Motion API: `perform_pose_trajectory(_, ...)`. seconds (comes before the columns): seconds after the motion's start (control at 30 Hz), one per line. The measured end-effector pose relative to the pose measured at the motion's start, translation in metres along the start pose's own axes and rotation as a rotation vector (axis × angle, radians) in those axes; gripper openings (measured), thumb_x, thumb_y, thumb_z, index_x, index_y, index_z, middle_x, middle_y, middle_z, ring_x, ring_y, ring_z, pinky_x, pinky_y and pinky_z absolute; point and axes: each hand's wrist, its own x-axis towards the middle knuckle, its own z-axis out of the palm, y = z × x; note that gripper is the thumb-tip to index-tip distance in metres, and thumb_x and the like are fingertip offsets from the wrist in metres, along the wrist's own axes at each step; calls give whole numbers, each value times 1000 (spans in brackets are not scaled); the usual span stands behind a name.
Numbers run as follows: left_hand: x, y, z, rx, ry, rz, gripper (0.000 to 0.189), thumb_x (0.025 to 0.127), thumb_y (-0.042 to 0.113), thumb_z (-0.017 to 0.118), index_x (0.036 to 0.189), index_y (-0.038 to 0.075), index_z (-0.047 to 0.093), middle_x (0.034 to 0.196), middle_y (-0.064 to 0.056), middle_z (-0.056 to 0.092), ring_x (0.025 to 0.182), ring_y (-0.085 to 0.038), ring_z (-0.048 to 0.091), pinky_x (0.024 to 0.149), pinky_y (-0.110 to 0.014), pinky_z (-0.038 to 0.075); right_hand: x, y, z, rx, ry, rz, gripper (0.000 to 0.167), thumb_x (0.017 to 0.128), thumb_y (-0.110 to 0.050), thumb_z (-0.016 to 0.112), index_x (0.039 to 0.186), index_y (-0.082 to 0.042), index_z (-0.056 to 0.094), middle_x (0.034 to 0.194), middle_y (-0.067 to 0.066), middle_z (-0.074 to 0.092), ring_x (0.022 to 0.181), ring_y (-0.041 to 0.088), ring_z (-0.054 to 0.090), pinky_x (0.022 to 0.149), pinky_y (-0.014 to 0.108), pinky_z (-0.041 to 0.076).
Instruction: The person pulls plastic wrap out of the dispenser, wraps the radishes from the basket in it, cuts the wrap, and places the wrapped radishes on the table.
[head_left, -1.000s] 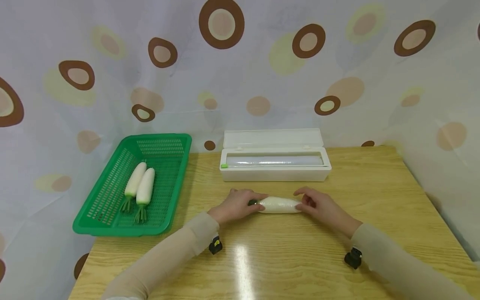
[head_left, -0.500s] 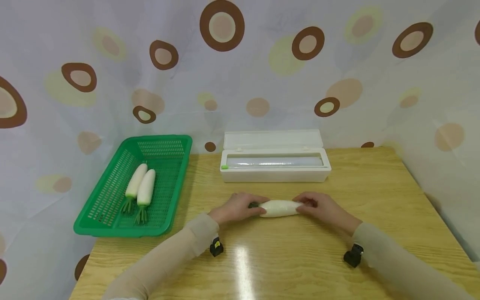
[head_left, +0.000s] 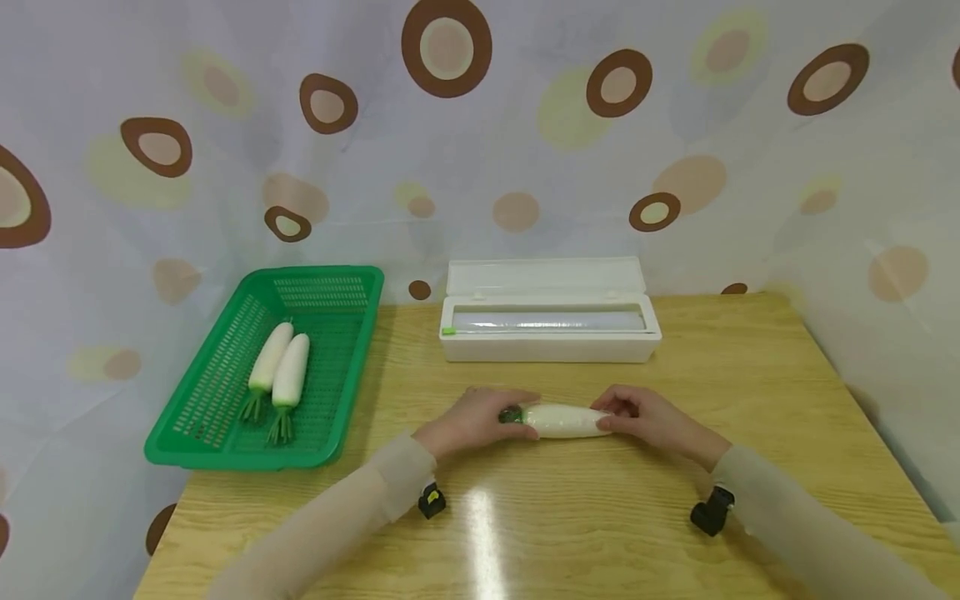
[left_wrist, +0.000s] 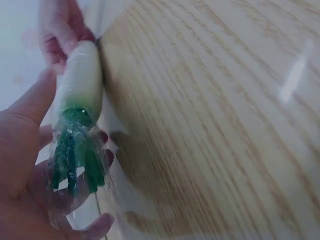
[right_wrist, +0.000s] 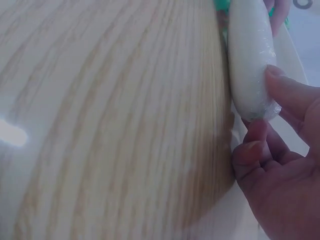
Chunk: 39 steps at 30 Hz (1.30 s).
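Observation:
A white radish (head_left: 566, 421), wrapped in clear plastic film, lies crosswise on the wooden table. Its green stem end (left_wrist: 77, 155) points left and is covered by crinkled film in the left wrist view. My left hand (head_left: 476, 421) holds that end, thumb on one side and fingers on the other. At the plain tip, my right hand (head_left: 648, 417) pinches the radish; in the right wrist view the thumb presses its side and bent fingers touch the film at the tip. Part of the stem end is hidden behind the left hand in the head view.
Behind the hands stands a white cling film box (head_left: 551, 348), its lid raised and a film roll (head_left: 547, 321) inside. To the left, a green basket (head_left: 360, 367) holds two unwrapped radishes (head_left: 291, 371). A patterned curtain (head_left: 480, 167) hangs behind the table (head_left: 585, 525).
The wrapped radish has shifted slightly toward me and to the right, and it has turned a little. My right fingers have closed in on its tip. The left hand stays at the stem end.

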Motion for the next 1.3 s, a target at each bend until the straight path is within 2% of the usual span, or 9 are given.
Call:
perform_pose_trajectory(0.1,-13,-9,-5,-80,33,-16,66,95,47,75,152,21,55,137,-2,69,121,-16,66,104,-36,51,0,0,1,-6,4,-3,21,101,-21,72,118,-8,71,98,2,65,83,12,54,73,23,47)
perform_pose_trajectory(0.27,-34,-24,-13,-241,65,-24,57,93,33,81,143,12,64,135,-4,69,115,-18,66,99,-36,53,0,2,1,-23,13,-2,20,101,-21,72,117,-9,71,99,2,66,84,12,55,74,23,48)
perform_pose_trajectory(0.4,-45,-33,-11,-321,76,-35,48,95,20,79,139,6,66,130,-7,71,112,-19,67,96,-34,55,1,2,-1,-17,4,-1,21,101,-21,71,117,-8,71,102,3,67,84,11,56,74,24,48)
perform_pose_trajectory(0.67,-55,-39,-6,-441,190,-90,18,102,13,69,117,6,74,106,-6,75,95,-16,71,81,-27,58,0,0,-2,-26,-3,-4,20,101,-22,71,117,-9,72,97,2,65,82,12,53,71,24,46)
perform_pose_trajectory(0.8,-56,-38,-2,-520,207,-95,13,107,12,61,111,3,69,104,-11,72,85,-17,72,71,-28,60,1,-1,-3,-30,-3,-1,20,101,-22,71,117,-9,72,97,2,65,81,12,53,71,24,46)
perform_pose_trajectory(0.9,-55,-36,2,-615,189,-109,13,110,10,53,114,1,62,104,-15,69,80,-23,74,67,-32,62,1,0,-3,-35,-3,4,21,101,-23,71,116,-9,72,97,1,65,82,12,53,71,24,46)
perform_pose_trajectory(1.0,-54,-34,6,-720,186,-132,15,112,8,46,121,0,54,105,-19,68,83,-30,76,70,-36,63,1,0,-3,-41,-2,11,21,101,-23,71,116,-9,72,97,1,65,82,12,54,72,24,47)
perform_pose_trajectory(1.1,-52,-34,9,-822,221,-143,19,112,3,43,128,-5,51,110,-24,67,89,-34,76,77,-38,63,1,-1,-3,-53,-1,11,20,101,-23,72,115,-9,71,96,0,65,82,12,54,72,24,47)
perform_pose_trajectory(1.3,-51,-37,10,-1010,275,-216,26,106,-3,52,127,-15,62,121,-26,68,99,-22,74,90,-35,60,0,-3,-3,-66,-1,7,20,101,-24,71,115,-9,71,95,-1,65,82,12,54,71,24,47)
